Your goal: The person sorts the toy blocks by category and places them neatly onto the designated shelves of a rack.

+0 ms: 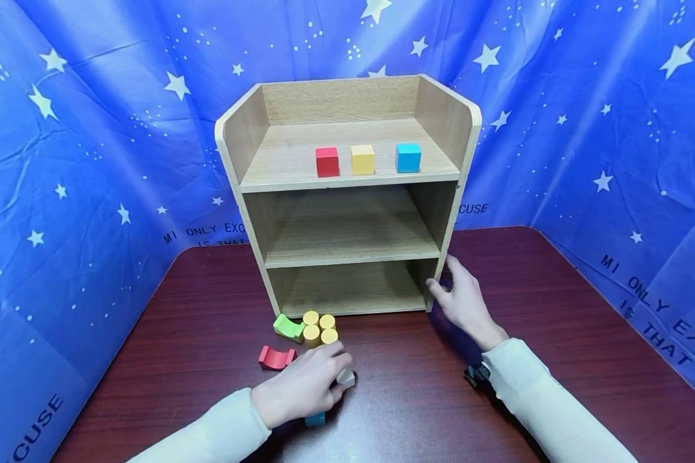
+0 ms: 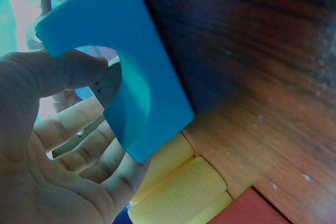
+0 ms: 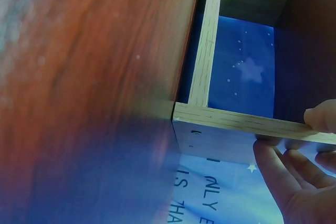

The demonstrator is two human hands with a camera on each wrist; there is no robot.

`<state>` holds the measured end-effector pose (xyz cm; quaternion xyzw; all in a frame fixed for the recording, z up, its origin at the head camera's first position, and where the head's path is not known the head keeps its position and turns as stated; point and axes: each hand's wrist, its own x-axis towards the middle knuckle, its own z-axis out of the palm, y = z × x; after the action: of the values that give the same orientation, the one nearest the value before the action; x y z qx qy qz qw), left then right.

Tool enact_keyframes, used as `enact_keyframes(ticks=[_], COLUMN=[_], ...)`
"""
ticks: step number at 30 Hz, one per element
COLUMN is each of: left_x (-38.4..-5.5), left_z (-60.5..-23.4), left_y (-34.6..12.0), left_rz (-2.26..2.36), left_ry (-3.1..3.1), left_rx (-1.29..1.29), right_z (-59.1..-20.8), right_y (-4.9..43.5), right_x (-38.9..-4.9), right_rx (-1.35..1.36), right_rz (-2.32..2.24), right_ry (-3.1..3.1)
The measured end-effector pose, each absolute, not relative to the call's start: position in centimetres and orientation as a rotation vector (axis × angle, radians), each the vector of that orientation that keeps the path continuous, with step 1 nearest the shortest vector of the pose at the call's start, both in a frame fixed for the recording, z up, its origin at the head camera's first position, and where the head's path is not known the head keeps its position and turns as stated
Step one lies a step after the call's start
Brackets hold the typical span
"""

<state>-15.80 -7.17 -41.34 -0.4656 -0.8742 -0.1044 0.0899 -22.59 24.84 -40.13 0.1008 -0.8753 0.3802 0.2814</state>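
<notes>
- Head view, far left on the dark red table (image 1: 150, 360): a red arch block (image 1: 275, 359), hollow side up.
- Slightly right and farther back, a green arch block (image 1: 289, 328), also hollow side up, just beside the cylinders.
- The left hand (image 1: 302, 384), thumb and fingers bent, pinching a pale block (image 1: 346, 377) low over the table.
- Partly covered by that hand, on its near side, a blue arch block (image 1: 315, 420).
- Behind the fingers, four yellow cylinders (image 1: 311, 334), upright in a two-by-two cluster.
- Farther back, the wooden shelf (image 1: 353, 231); along its top board, a red cube (image 1: 327, 163), yellow cube (image 1: 363, 160) and blue cube (image 1: 408, 158), spaced apart.
- Rightmost, the right hand (image 1: 468, 302) grips the shelf's right side panel, thumb inside, fingers outside.
</notes>
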Motion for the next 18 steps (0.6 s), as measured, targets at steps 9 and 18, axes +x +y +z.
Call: enact_keyframes(ticks=[9,18], left_x=[-15.82,-15.66], left_z=[-41.31,-40.81], left_y=[-7.18,-7.19], left_rz=[-0.326,-0.335], left_ry=[-2.579,-2.576], left_rx=[-1.405,-1.416], right_z=[-40.22,-40.23], right_y=[24.80,24.87], right_x=[-22.66,-22.69], right_rx=[0.263,0.265], right_rz=[1.012,0.998], right_ry=[-2.352,-2.360])
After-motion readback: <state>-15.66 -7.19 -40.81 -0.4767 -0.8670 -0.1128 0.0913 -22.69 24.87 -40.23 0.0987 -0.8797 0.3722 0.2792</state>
